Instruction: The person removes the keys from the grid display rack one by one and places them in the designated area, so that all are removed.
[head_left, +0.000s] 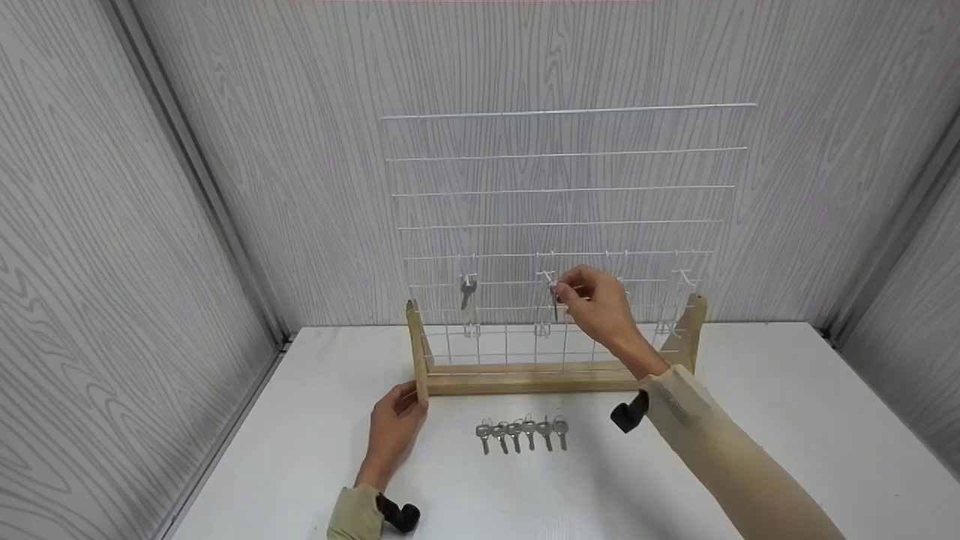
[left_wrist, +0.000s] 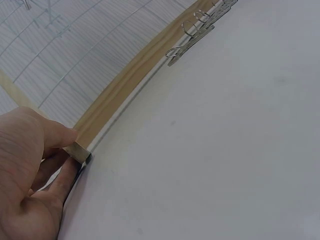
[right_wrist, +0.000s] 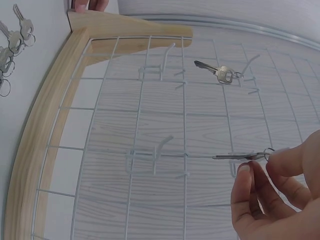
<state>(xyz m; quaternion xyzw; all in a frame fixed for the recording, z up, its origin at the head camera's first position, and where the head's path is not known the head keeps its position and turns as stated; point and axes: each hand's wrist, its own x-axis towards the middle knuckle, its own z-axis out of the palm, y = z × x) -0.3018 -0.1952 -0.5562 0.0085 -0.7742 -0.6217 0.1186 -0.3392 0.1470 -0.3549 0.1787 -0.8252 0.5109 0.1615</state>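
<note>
My right hand (head_left: 602, 309) pinches a key (right_wrist: 245, 157) by its ring end, right at a white hook (head_left: 547, 277) in the middle of the wire grid rack (head_left: 570, 223). In the right wrist view its blade points left, away from the fingertips. Another key (right_wrist: 225, 75) hangs by its ring from a hook to the left on the same grid. Low at the rack's left side, my left hand (head_left: 394, 429) grips the front end of the wooden side piece (left_wrist: 77, 151), thumb on one side and fingers on the other.
Several keys with rings (head_left: 529, 429) lie in a row on the white table (head_left: 480, 495), in front of the wooden crossbar (head_left: 525, 384). Bare hooks (head_left: 682, 276) stick out elsewhere on the grid. A patterned grey panel (head_left: 262, 150) stands behind, with others at both sides.
</note>
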